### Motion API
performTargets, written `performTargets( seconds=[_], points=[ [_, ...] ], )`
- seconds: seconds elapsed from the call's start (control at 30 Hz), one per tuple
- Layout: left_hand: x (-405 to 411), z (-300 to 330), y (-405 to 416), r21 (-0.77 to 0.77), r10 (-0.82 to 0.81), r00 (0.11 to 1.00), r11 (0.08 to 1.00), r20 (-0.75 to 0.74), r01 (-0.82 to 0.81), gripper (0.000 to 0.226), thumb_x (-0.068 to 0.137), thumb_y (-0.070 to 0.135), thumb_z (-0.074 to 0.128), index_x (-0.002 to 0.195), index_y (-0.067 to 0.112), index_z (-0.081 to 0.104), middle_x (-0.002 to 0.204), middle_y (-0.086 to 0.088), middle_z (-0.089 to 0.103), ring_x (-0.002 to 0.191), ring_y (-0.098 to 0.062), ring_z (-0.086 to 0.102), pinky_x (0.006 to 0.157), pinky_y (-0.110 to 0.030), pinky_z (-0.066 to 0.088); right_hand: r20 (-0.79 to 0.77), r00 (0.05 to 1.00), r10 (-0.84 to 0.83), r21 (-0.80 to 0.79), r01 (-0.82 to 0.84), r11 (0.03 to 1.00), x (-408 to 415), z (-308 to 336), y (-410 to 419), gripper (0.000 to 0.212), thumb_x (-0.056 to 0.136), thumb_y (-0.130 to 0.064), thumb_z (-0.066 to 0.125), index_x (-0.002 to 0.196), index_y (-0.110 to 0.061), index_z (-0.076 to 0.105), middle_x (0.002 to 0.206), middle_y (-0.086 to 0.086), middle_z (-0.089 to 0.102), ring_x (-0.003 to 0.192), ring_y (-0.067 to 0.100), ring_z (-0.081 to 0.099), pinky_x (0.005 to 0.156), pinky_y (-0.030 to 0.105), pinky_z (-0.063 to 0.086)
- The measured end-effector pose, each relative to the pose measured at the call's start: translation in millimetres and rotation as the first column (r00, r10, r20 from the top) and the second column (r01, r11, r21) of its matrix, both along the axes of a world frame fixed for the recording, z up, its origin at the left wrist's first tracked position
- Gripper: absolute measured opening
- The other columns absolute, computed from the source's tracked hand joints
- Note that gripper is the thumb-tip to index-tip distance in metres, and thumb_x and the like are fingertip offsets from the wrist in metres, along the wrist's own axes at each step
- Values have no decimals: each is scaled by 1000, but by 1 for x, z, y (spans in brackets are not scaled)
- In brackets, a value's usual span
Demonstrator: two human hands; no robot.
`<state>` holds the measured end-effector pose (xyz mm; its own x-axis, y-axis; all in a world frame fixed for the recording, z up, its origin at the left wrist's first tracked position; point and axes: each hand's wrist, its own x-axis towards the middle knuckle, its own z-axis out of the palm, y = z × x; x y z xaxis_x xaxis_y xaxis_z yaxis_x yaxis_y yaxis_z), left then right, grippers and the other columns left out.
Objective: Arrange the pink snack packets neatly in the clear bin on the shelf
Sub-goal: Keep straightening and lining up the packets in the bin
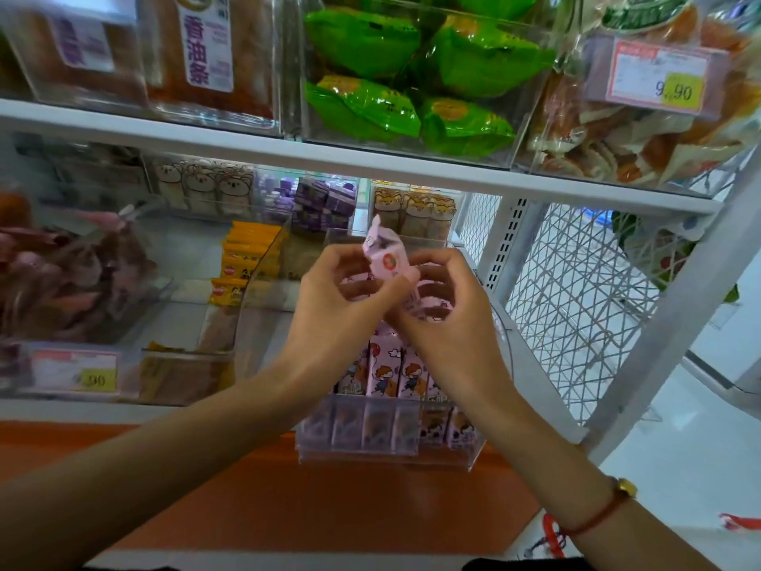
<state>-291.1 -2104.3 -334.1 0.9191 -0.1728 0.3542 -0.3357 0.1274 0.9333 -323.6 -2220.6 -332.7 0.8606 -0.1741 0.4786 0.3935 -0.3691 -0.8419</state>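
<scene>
Both hands worked above the clear bin (pixel 412 457), which sat at the front edge of the lower shelf (pixel 82 410), probably drawn forward for easier reach. The left hand (pixel 337 298) and the right hand (pixel 442 307) each curled their fingers round one loose pink packet (pixel 389 261), lifted clear of the bin and tilted, likely so it could be squared up before joining the row. Beneath the hands, the pink packets (pixel 391 372) already in the bin stood upright side by side, faces forward; about four showed behind and roughly six along the front wall, though the wrists hid some, so the full count could not be told.
</scene>
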Motion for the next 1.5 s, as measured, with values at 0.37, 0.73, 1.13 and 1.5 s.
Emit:
performTargets(
  seconds=[0.37,0.73,1.13,1.5],
  points=[
    [18,8,13,-152,-148,974,981,-168,123,46,97,30,51,141,28,38,108,0,71,93,-10,71,68,-18,56,11,995,101,-173,-97,980,-10,-3,-16,58,79,-32,74,131,-34,49,123,-15,59,107,0,60,85,20,53],
    [21,13,15,-25,-369,808,915,-460,403,40,90,49,54,119,22,59,99,-4,75,90,-17,73,63,-24,58,121,993,-10,6,9,1000,-20,11,-23,30,76,-44,65,102,-28,66,85,-12,72,77,4,68,66,15,52],
    [36,16,27,12,-439,897,898,-46,440,64,85,21,62,142,32,36,113,-6,71,105,-22,68,82,-28,56,63,994,88,-389,-57,920,-22,-1,-28,35,72,-22,81,104,-21,67,112,-12,55,109,7,55,98,36,47],
    [16,6,8,-108,-218,976,971,-27,214,62,68,27,73,123,17,47,114,-4,65,97,-12,70,73,-25,58,109,993,-39,-331,73,941,-19,-9,-21,47,75,-33,78,104,-28,41,102,-16,57,88,-3,60,67,13,51]
  ],
)
